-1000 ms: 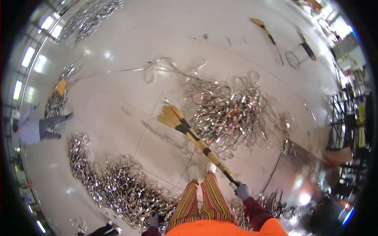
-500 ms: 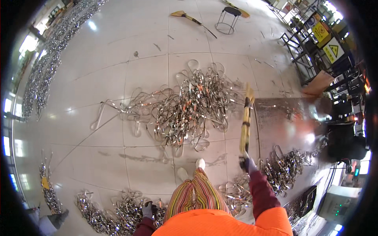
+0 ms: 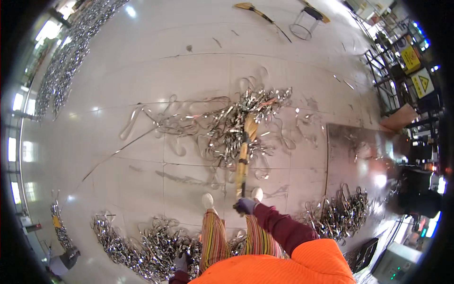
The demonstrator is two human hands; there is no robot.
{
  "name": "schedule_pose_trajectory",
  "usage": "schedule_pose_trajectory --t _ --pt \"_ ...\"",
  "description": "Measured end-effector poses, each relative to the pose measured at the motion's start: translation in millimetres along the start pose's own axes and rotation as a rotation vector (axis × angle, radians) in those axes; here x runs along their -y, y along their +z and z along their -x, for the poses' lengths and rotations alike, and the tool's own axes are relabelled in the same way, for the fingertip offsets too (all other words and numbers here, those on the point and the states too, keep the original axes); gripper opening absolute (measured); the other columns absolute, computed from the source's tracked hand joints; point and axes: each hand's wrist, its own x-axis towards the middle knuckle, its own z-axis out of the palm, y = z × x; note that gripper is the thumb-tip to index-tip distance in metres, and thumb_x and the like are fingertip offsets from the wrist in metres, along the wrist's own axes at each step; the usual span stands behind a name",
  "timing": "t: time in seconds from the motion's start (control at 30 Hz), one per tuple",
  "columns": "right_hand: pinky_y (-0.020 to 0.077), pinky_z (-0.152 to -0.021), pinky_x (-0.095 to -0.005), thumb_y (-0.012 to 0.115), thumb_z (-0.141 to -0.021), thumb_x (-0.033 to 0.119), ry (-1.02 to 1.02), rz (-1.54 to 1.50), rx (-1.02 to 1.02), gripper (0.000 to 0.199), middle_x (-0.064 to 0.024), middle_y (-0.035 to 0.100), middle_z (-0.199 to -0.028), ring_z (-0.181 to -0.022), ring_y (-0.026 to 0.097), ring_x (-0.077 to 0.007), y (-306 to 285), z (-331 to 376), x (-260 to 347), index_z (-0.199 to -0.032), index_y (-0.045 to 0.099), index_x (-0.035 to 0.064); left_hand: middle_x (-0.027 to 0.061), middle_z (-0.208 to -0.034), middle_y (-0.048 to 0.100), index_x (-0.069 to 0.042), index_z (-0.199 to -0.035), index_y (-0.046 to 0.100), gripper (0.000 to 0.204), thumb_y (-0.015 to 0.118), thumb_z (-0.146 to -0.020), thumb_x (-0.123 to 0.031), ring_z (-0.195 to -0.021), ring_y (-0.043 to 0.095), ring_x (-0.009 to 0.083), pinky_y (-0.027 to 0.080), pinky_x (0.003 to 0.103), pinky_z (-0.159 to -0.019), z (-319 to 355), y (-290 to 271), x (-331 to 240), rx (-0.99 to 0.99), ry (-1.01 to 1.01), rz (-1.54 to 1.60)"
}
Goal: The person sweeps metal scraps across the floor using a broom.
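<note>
Right hand (image 3: pixel 246 206) closed firmly round near end of broom (image 3: pixel 242 165). Broom ahead of shoes (image 3: pixel 257 193), long axis running almost straight away from person, slanting slightly right; bristles (image 3: pixel 251 127) at far end, against metal strips (image 3: pixel 222 125). Left hand (image 3: pixel 182 261) low beside left leg (image 3: pixel 213 239); openness, contents: cannot tell.

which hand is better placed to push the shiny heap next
Likely the right hand: it grips the broom, whose bristles reach the shiny heap; the left hand is near the left leg.
</note>
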Motion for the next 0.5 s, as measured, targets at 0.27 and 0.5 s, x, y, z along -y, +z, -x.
schedule_pose_trajectory --t 0.27,0.5 --pt "0.0326 -0.036 -0.0232 0.049 -0.069 0.019 0.478 -1.482 0.372 0.013 0.0007 0.043 -0.05 -0.043 0.043 -0.0118 65 -282 158 -0.062 0.044 0.0092 0.0079 -0.064 0.054 -0.002 -0.09 0.05 0.022 0.046 -0.075 -0.018 -0.047 0.053 0.0173 0.045 0.028 -0.04 -45 -120 8 -0.255 0.062 0.265" --pt "0.0275 -0.031 -0.0127 0.047 -0.077 0.026 0.554 -2.09 0.489 0.024 0.0056 0.037 -0.049 -0.035 0.033 -0.0015 26 -392 199 -0.087 0.046 0.0045 0.0122 -0.061 0.053 -0.004 -0.087 0.048 0.016 0.046 -0.074 -0.014 -0.045 0.052 0.0235 0.046 0.034 -0.039 -41 -204 58 -0.312 0.003 0.442"
